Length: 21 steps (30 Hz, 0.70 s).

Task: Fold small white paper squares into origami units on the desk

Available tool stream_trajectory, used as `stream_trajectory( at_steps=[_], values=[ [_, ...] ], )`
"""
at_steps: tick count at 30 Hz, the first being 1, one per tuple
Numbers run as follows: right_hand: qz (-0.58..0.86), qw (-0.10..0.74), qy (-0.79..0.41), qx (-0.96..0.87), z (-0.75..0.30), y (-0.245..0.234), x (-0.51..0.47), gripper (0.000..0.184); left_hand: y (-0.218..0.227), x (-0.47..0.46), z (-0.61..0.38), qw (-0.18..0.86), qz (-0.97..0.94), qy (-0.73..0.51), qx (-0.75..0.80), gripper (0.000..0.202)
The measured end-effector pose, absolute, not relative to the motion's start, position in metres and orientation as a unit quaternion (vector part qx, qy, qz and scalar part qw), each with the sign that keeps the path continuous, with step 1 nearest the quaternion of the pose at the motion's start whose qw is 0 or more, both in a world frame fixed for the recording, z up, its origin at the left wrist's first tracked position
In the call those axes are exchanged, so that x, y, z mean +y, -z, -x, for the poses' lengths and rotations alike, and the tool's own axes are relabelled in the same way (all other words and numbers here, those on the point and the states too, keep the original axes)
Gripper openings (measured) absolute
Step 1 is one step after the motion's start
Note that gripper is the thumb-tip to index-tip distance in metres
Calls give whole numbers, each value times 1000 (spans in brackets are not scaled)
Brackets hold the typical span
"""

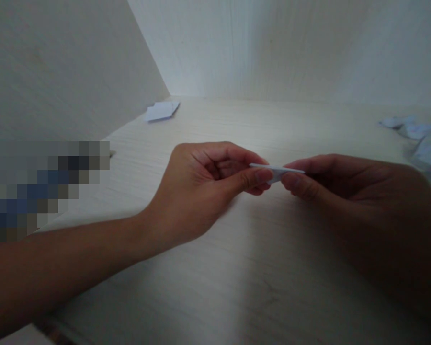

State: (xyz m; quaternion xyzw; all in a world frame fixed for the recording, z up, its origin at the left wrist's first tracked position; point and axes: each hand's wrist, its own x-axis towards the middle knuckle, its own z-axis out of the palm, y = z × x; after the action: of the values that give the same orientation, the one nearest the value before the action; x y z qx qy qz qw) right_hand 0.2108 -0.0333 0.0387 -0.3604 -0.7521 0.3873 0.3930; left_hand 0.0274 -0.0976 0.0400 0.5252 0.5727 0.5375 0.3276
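Note:
A small piece of folded white paper (277, 169) is held above the table between both hands, seen nearly edge-on. My left hand (215, 184) pinches its left end, thumb on the near side and fingers behind. On the right end, my right hand (345, 187) grips it between thumb and forefinger. The two thumb tips lie close together along the near side of the paper. Fingers cover much of the paper, so its full shape is hidden.
A few flat white paper pieces (161, 111) lie near the back left corner. Several crumpled white papers (425, 143) sit at the right edge of the pale wooden table (215, 297). Pale panels (273, 52) rise at the back and left. A pixelated patch hides part of the left side.

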Motion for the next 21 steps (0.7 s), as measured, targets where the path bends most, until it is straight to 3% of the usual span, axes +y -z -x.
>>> stream_trajectory(
  at_steps=[21],
  values=[
    [331, 392, -399, -759, -213, -38, -33, 7, -40, -96, -28, 370, -515, -559, 533, 5]
  ],
)
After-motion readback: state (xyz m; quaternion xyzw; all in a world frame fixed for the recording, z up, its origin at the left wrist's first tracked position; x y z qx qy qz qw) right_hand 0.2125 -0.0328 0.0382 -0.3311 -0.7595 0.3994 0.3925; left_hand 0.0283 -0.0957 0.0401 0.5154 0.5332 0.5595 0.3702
